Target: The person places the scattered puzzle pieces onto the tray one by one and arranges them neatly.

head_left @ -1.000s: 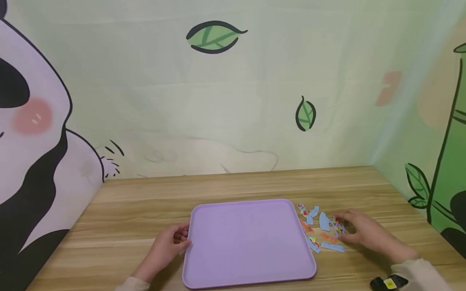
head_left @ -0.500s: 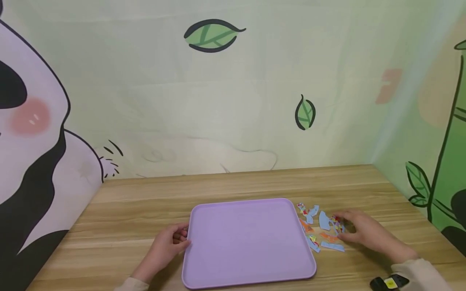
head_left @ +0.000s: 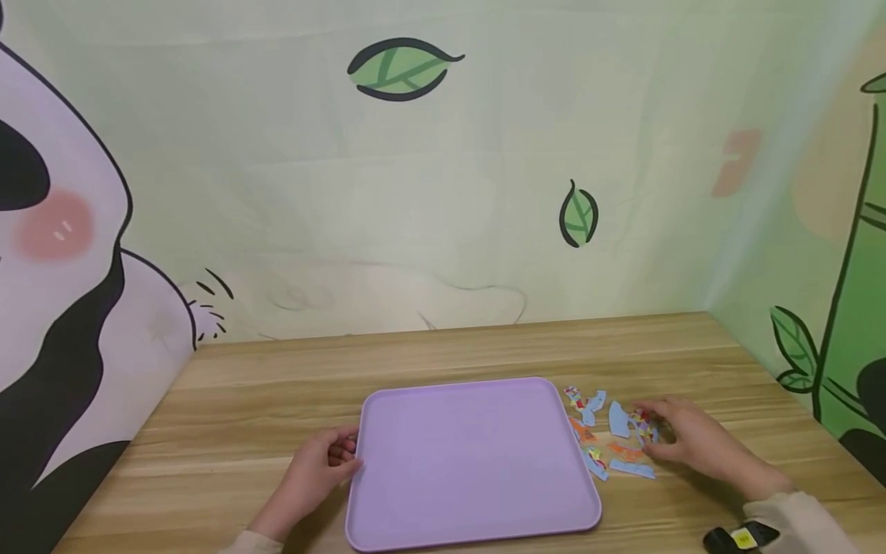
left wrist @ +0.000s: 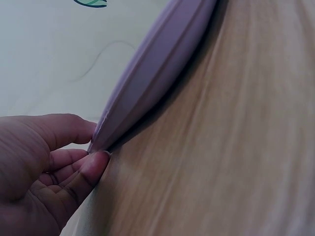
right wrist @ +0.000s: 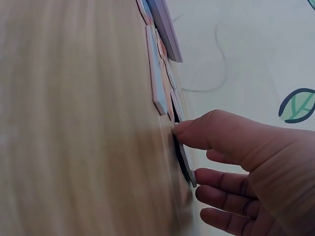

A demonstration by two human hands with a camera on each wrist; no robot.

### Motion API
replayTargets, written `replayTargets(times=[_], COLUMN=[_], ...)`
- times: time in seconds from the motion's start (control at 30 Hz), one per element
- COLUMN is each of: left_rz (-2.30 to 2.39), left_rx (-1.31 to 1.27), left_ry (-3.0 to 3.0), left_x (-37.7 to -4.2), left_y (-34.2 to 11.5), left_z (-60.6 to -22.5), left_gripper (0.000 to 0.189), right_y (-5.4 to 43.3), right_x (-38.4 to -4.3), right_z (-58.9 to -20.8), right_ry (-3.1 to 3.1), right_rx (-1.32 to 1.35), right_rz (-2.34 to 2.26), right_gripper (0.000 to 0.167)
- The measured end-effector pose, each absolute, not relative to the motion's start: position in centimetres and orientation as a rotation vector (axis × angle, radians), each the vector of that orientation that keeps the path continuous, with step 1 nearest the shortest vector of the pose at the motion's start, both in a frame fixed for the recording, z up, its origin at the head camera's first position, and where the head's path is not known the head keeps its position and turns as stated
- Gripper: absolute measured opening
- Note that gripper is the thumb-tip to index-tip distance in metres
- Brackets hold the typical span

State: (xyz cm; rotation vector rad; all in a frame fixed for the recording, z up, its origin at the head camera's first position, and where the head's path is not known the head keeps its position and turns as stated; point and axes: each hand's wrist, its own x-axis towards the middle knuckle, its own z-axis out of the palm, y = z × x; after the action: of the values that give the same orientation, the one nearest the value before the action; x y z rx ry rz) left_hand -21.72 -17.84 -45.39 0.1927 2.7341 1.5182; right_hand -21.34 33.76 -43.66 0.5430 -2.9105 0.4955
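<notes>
A lilac tray (head_left: 471,462) lies on the wooden table. My left hand (head_left: 320,469) is at its left edge, thumb and fingertips meeting the rim; in the left wrist view the tray's side (left wrist: 142,78) runs away from between thumb and index finger. To the tray's right are several flat cardboard puzzle pieces, blue and orange with colourful print. My right hand (head_left: 695,442) pinches a multicoloured puzzle piece (head_left: 645,428) between thumb and fingers. In the right wrist view, a dark gap shows beneath this piece (right wrist: 183,155). My fingers partly cover it in the head view.
Beside the held piece lie a blue puzzle piece (head_left: 619,420), an orange piece (head_left: 626,452) and a blue strip (head_left: 631,468). More pieces (head_left: 584,431) sit against the tray's right edge. A printed cloth wall (head_left: 450,192) rises behind the wooden table (head_left: 228,431).
The held multicoloured piece and the blue piece beside it have shifted very slightly to the right. Both hands and the tray stay practically where they were.
</notes>
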Motion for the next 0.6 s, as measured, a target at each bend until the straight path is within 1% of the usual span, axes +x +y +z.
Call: replayTargets(times=[0.23,0.47,0.6], left_rz=[1.52,1.527,1.508], left_rx=[0.226,0.206,0.19], left_ry=[2.735,2.737,2.753], left_x=[-21.62,-21.58,-21.74], left_y=[-18.07,-17.97,-17.95], left_z=[-45.43,-45.45,-45.68], left_gripper=[0.047,0.046,0.045], right_y=[33.91,33.84,33.97], right_x=[-21.33,-21.17,-21.14], right_z=[-43.28,-42.92,-42.69], right_ry=[-2.914,-2.92,-2.923], right_rx=[0.544,0.562,0.55], right_rz=[0.443,0.365,0.358], right_gripper=[0.06,0.05,0.051])
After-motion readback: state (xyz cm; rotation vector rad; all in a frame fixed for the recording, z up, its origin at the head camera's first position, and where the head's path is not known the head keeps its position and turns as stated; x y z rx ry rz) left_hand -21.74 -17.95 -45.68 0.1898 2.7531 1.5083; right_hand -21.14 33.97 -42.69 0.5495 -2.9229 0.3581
